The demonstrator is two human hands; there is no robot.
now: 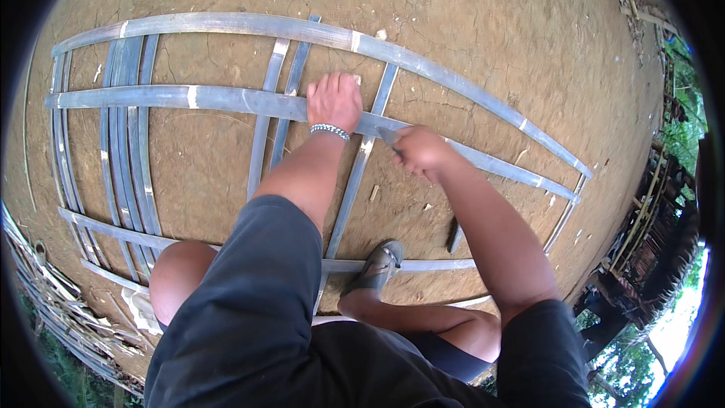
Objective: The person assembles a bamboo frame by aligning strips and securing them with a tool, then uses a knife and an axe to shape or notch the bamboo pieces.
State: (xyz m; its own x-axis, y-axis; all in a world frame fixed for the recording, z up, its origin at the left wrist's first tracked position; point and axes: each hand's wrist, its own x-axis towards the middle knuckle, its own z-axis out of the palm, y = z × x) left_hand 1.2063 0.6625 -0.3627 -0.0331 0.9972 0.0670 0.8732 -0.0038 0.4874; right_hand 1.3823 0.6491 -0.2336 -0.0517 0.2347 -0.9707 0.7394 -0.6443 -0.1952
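A lattice of split bamboo lies flat on the ground, long slats running left to right over narrower crosswise ones. My left hand [334, 102], with a chain bracelet at its wrist, is closed over the second long bamboo slat [234, 98] from the far side. Just to the right, my right hand [423, 153] grips a knife [387, 134]; its handle is mostly hidden by my fingers. The blade lies at that same slat, close to where a crosswise bamboo strip [353, 189] passes it. Whether the blade touches the slat I cannot tell.
Several crosswise strips [134, 143] sit close together at the left. A dark elongated piece [454, 234] lies right of my shoe [377, 261], which stands by a nearer slat [430, 265]. Split bamboo [64, 298] is heaped at the lower left; dark poles [642, 234] stand at the right.
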